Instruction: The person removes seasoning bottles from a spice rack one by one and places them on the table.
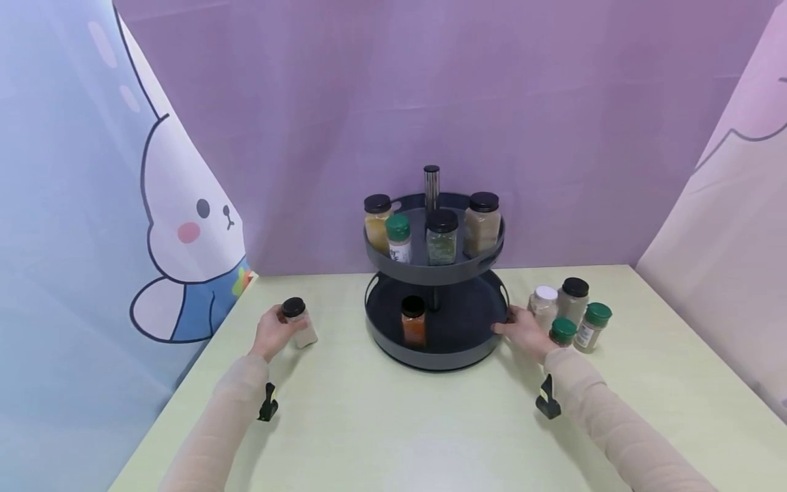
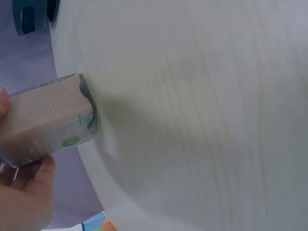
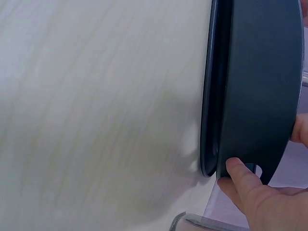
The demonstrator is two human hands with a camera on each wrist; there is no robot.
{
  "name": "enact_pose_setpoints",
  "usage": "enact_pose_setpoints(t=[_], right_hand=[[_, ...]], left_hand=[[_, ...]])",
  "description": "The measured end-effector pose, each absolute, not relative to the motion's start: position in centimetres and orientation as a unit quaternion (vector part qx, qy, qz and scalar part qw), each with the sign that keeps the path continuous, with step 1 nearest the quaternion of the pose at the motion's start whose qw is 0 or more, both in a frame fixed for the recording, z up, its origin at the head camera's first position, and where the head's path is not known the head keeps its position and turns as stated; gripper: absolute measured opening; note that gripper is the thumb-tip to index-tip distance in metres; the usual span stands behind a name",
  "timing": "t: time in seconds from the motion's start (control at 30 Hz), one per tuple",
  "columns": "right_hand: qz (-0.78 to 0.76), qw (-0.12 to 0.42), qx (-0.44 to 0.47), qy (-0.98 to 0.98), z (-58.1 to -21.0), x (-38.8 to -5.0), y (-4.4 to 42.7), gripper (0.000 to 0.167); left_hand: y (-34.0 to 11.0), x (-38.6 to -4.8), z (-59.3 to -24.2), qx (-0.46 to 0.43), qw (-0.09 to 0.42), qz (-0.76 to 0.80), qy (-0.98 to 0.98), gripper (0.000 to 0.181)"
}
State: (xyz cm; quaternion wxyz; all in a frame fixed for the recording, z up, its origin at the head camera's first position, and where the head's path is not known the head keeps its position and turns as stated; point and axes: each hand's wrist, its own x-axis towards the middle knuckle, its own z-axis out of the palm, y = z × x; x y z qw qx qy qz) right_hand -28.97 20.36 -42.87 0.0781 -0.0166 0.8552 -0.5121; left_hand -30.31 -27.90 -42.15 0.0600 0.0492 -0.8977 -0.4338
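One black-lidded jar [image 1: 304,335] of pale powder was in the left hand [image 1: 275,331], to the left of the rack; the thumb and fingers gripped it from either side. Whether its base touched the table [image 1: 381,424] I could not tell. To its right, the right hand [image 1: 525,331] grasped the lower tray [image 1: 430,359] of the rack at its right side, fingers on the outer wall beside a handle slot, thumb over the rim. Inside that tray stood an orange-red jar [image 1: 414,329] with a dark lid. Above, the upper tray [image 1: 433,275] held four jars around the metal post [image 1: 432,188]: a yellow jar [image 1: 376,229], a green-lidded jar [image 1: 399,249], a green-flecked jar [image 1: 442,247] and a large tan jar [image 1: 482,229]. Four more jars, one with a white lid [image 1: 546,293], were clustered just beyond the right hand. Purple cloth [image 1: 522,102] hung behind.
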Motion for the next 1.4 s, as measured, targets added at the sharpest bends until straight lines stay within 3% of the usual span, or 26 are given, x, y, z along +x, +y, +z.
enact_pose_setpoints(t=[0.37,1.0,1.27,1.4], right_hand=[[-0.511,0.076,-0.020,0.856,-42.9,-28.9,20.4,0.065],[-0.510,0.086,-0.012,0.856,-42.5,-28.7,20.5,0.068],[-0.507,0.073,-0.031,0.858,-42.5,-28.5,20.7,0.075],[-0.515,0.071,-0.025,0.854,-42.4,-28.5,20.4,0.068]], left_hand=[[-27.8,-30.1,-41.5,0.050,0.032,-0.472,-0.880,0.071],[-26.3,-30.7,-36.8,-0.004,0.043,-0.482,-0.875,0.077],[-24.4,-30.8,-36.7,-0.044,0.014,-0.494,-0.868,0.077],[-23.3,-30.8,-37.1,-0.071,0.006,-0.493,-0.867,0.076]])
